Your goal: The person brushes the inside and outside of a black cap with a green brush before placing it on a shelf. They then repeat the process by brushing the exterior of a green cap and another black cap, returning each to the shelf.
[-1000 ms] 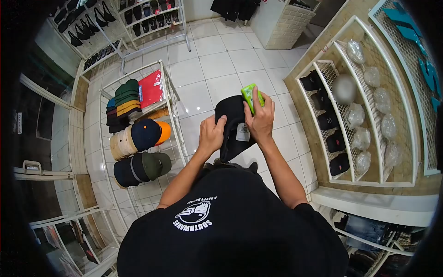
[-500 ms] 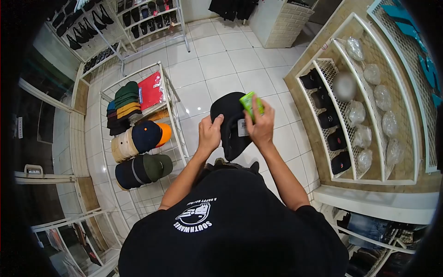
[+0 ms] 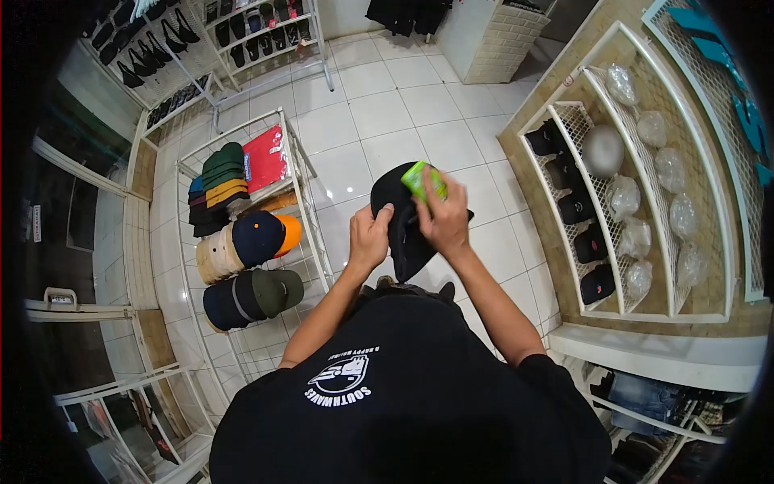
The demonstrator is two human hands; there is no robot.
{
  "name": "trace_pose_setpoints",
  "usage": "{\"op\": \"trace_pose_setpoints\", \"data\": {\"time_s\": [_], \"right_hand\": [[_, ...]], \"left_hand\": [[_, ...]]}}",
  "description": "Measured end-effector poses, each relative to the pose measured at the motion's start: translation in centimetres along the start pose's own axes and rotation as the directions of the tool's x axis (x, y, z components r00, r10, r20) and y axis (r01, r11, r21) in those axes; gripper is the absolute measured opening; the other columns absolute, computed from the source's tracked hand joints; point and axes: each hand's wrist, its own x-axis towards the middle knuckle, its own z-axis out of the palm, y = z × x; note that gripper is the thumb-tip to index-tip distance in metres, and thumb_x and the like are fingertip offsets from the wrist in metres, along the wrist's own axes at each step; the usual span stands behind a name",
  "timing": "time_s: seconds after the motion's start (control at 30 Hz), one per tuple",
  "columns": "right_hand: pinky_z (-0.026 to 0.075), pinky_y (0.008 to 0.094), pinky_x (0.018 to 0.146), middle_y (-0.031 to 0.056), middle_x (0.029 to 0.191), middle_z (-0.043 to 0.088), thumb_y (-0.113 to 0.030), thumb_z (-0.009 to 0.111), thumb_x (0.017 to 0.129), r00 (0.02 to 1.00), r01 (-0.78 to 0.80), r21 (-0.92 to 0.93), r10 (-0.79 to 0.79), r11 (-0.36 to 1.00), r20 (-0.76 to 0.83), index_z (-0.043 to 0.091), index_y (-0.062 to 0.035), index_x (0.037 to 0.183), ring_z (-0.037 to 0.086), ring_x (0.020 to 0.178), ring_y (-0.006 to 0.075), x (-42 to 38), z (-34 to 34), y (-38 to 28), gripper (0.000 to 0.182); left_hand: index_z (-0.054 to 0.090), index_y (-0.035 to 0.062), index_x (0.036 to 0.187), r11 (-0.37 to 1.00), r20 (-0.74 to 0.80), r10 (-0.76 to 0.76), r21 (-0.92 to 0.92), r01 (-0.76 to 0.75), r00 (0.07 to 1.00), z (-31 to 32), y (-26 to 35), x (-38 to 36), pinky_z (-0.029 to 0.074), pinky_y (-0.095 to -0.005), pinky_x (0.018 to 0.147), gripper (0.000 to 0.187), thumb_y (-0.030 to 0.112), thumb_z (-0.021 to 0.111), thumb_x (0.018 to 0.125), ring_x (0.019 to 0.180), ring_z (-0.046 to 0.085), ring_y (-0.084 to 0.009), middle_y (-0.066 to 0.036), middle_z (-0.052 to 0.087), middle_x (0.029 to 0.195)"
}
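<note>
A black cap is held up in front of my chest. My left hand grips its left edge, thumb over the rim. My right hand holds a bright green object against the cap's upper right side and covers the white tag on the cap. The green object is blurred, so I cannot tell what it is. My black T-shirt with a white print fills the lower middle of the view.
A white wire rack to my left holds stacked caps and red folded cloth. At right, a white wall shelf carries black caps and several plastic-wrapped caps. White floor tiles stretch ahead. Bag racks stand far left.
My right hand has slid the green object left and down across the cap, now hiding the white tag. The cap has tilted slightly. My left hand keeps its grip.
</note>
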Motion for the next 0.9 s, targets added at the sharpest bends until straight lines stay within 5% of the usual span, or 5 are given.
{"op": "trace_pose_setpoints", "data": {"time_s": [0.1, 0.2, 0.33, 0.43, 0.9], "right_hand": [[0.045, 0.0476, 0.098, 0.0239, 0.130, 0.059, -0.012, 0.074, 0.088, 0.984, -0.150, -0.033, 0.146, 0.988, -0.102, 0.055, -0.0052, 0.148, 0.056, 0.113, 0.0392, 1.7, 0.2, 0.0, 0.063], [0.044, 0.0492, 0.096, 0.0240, 0.129, 0.058, -0.015, 0.072, 0.091, 0.988, 0.155, 0.073, -0.155, 0.985, -0.004, 0.051, -0.0053, 0.151, 0.056, 0.110, 0.0399, 1.0, 0.4, -1.5, 0.064], [0.044, 0.0480, 0.094, 0.0212, 0.134, 0.056, -0.018, 0.072, 0.091, 0.992, -0.109, -0.099, 0.103, 0.989, -0.067, 0.052, -0.0064, 0.150, 0.055, 0.110, 0.0376, 2.9, -0.1, 0.6, 0.064], [0.044, 0.0478, 0.091, 0.0209, 0.131, 0.057, -0.019, 0.072, 0.091, 0.994, 0.103, -0.094, -0.107, 0.990, -0.035, 0.053, -0.0057, 0.149, 0.055, 0.109, 0.0373, 1.2, 0.8, -2.1, 0.062], [0.043, 0.0516, 0.093, 0.0247, 0.130, 0.055, -0.021, 0.071, 0.092, 0.992, -0.120, -0.111, 0.115, 0.987, -0.044, 0.048, -0.0047, 0.152, 0.055, 0.110, 0.0402, 0.5, 1.2, 1.2, 0.066]], "left_hand": [[0.062, -0.0069, 0.080, 0.998, 0.022, 0.048, 0.045, -0.049, 0.999, 0.0, 1.0, -0.2, 0.041, -0.0411, 0.058, 0.035, 0.023, 0.058, 0.097, 0.057, 0.050, -0.0200, -0.014, 0.055, 0.060], [0.061, -0.0068, 0.080, 0.992, 0.056, 0.083, 0.085, -0.088, 0.995, -0.2, 1.3, 0.0, 0.041, -0.0417, 0.058, 0.036, 0.024, 0.058, 0.098, 0.057, 0.050, -0.0209, -0.014, 0.054, 0.060], [0.061, -0.0067, 0.081, 0.993, 0.064, 0.083, 0.077, -0.088, 0.995, -0.3, 0.8, -0.2, 0.041, -0.0421, 0.058, 0.036, 0.024, 0.057, 0.098, 0.056, 0.051, -0.0236, -0.016, 0.054, 0.060], [0.061, -0.0065, 0.081, 0.995, 0.055, 0.078, 0.060, -0.081, 0.995, -0.3, 1.0, -0.1, 0.042, -0.0429, 0.058, 0.035, 0.024, 0.057, 0.099, 0.056, 0.052, -0.0257, -0.018, 0.055, 0.061], [0.061, -0.0068, 0.083, 0.982, 0.104, 0.063, 0.171, -0.080, 0.993, -0.8, 0.3, -0.8, 0.044, -0.0461, 0.062, 0.035, 0.026, 0.057, 0.096, 0.060, 0.057, -0.0373, -0.023, 0.057, 0.064]]}}
